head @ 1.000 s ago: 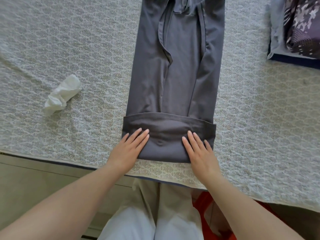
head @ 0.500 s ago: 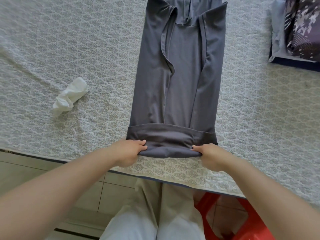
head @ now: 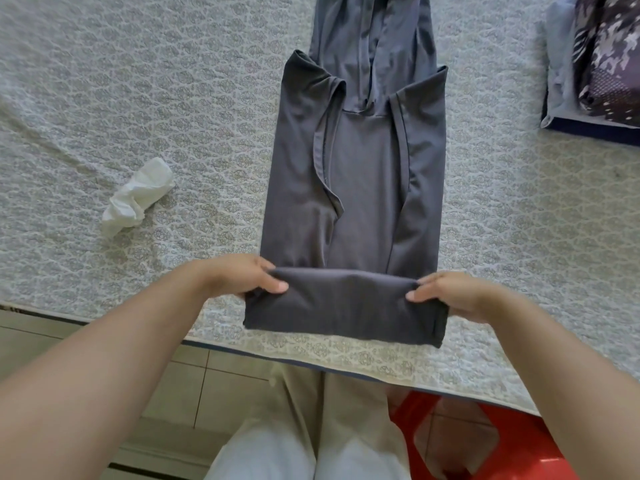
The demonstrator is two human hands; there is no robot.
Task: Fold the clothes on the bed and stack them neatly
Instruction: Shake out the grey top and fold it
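Note:
A dark grey hooded top [head: 360, 188] lies lengthwise on the patterned bed cover [head: 173, 109], sleeves folded inward, hood at the far end. Its near end is doubled over into a thick band near the bed's front edge. My left hand [head: 242, 277] pinches the band's left end, thumb on top. At the band's right end my right hand [head: 453, 294] pinches the fabric the same way. The band is raised a little off the bed between both hands.
A crumpled white cloth [head: 136, 199] lies left of the top. A stack of folded clothes [head: 595, 64] with a patterned piece on top sits at the far right. The bed's front edge [head: 242, 351] runs below my hands. A red stool [head: 485, 441] stands by my legs.
My hands went from pressing flat on the folded band to pinching its two ends. The band has since been lifted and carried farther up the garment.

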